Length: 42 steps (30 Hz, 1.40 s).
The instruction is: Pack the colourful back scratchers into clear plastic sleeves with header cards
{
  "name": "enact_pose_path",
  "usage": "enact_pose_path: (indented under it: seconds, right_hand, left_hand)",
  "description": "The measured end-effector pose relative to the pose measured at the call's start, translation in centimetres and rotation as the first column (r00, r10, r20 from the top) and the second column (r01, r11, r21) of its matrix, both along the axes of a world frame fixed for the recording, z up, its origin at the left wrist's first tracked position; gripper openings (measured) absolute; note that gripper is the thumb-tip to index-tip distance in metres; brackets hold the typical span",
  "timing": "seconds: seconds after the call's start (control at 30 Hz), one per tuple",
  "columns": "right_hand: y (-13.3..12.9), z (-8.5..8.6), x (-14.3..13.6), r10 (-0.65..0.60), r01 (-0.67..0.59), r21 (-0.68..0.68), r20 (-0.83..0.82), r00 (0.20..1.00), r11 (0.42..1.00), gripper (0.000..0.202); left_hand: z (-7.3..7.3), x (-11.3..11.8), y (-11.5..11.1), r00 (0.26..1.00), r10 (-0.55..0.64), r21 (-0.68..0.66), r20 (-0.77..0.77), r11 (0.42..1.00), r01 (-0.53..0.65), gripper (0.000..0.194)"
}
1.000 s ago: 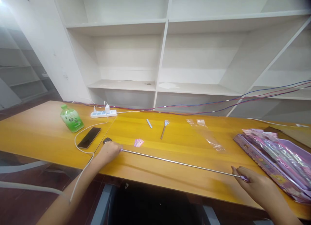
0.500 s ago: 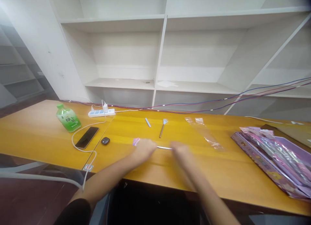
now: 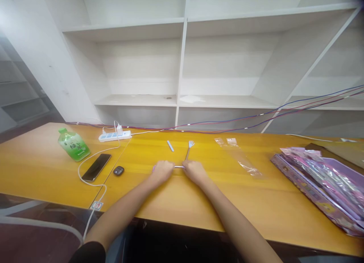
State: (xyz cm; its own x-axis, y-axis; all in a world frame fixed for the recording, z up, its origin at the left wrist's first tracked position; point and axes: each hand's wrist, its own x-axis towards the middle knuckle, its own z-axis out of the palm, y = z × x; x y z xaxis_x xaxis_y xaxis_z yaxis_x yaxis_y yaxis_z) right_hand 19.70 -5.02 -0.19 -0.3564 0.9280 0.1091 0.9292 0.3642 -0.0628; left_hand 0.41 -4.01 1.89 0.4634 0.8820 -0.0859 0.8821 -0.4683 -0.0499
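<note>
A head-worn camera looks forward and down over the nearby table [image 3: 227,179] toward a white shelf unit [image 3: 182,62] behind it.

Between 7 and 8 o'clock, a plain black sleeve [image 3: 88,253] with a curved hem [image 3: 93,243] leaves the left forearm [image 3: 123,217] bare. The slender right forearm [image 3: 236,217], towards 5 o'clock, is also bare, like the left hand [image 3: 164,171] and right hand [image 3: 196,172].

Left hand [image 3: 164,171] and right hand [image 3: 196,171] were way apart a second ago — now they're almost together, just a short bit of metal rod [image 3: 179,166] showing between — and the black gadget [image 3: 118,171] is fully uncovered.
</note>
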Motion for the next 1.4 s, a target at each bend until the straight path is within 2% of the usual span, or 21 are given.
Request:
enact_pose_path:
  seconds: [0.1,0.2,0.4,0.5,0.63,0.77,0.93,1.1,1.27,1.33,1.4]
  right_hand:
    - [0.3,-1.2,0.3,0.015,-0.015,0.012,-0.043,0.999,1.000,0.020]
    - [0.3,-2.1,1.1,0.021,-0.014,0.055,-0.138,0.990,0.998,0.020]
    - [1.1,-3.0,2.3,0.010,0.015,0.087,-0.279,0.960,0.996,0.019]
    - [1.4,-3.5,2.6,0.016,0.024,0.110,-0.353,0.935,0.994,0.017]
    - [1.8,-4.0,2.8,0.025,0.070,0.176,-0.487,0.873,0.982,0.020]
    - [2.3,-4.3,3.1,-0.038,0.174,0.166,-0.610,0.792,0.971,0.014]
    - [3.5,-5.0,4.5,-0.061,0.215,0.146,-0.677,0.733,0.966,0.029]
    - [4.6,-5.8,6.4,-0.113,0.276,0.136,-0.679,0.725,0.951,0.027]
    - [5.3,-5.8,8.6,-0.252,0.400,0.115,-0.611,0.750,0.909,0.027]
    - [5.4,-5.3,10.4,-0.330,0.464,0.125,-0.545,0.771,0.877,0.028]
    - [5.3,-4.7,12.8,-0.453,0.577,0.150,-0.475,0.754,0.803,0.032]
  left_hand:
    - [-1.4,-0.3,-0.3,0.999,-0.003,0.032,0.036,0.999,0.002,0.034]
    - [-2.0,-0.4,-0.7,0.989,-0.028,0.079,0.146,0.997,0.016,0.028]
    - [-1.9,0.2,-0.9,0.952,-0.064,0.083,0.298,0.996,0.041,0.029]
    - [-1.9,-0.1,-0.8,0.937,-0.043,0.068,0.346,0.997,0.020,0.031]
    - [-2.1,-0.7,-0.4,0.928,-0.011,0.058,0.373,0.998,-0.012,0.041]
    - [-2.2,-1.0,-0.2,0.923,-0.014,0.026,0.386,1.000,0.004,0.043]
    - [-2.1,-1.0,-0.5,0.907,-0.007,-0.052,0.420,0.998,0.032,0.041]
    - [-2.0,-1.0,-0.7,0.911,0.010,-0.073,0.411,0.997,0.021,0.043]
    - [-1.9,-1.2,-0.5,0.896,0.060,-0.104,0.440,0.994,-0.016,0.052]
    - [-1.8,-1.3,-0.5,0.889,0.047,-0.100,0.456,0.995,-0.001,0.050]
    - [-1.7,-1.3,-0.5,0.883,0.034,-0.094,0.469,0.996,0.012,0.048]
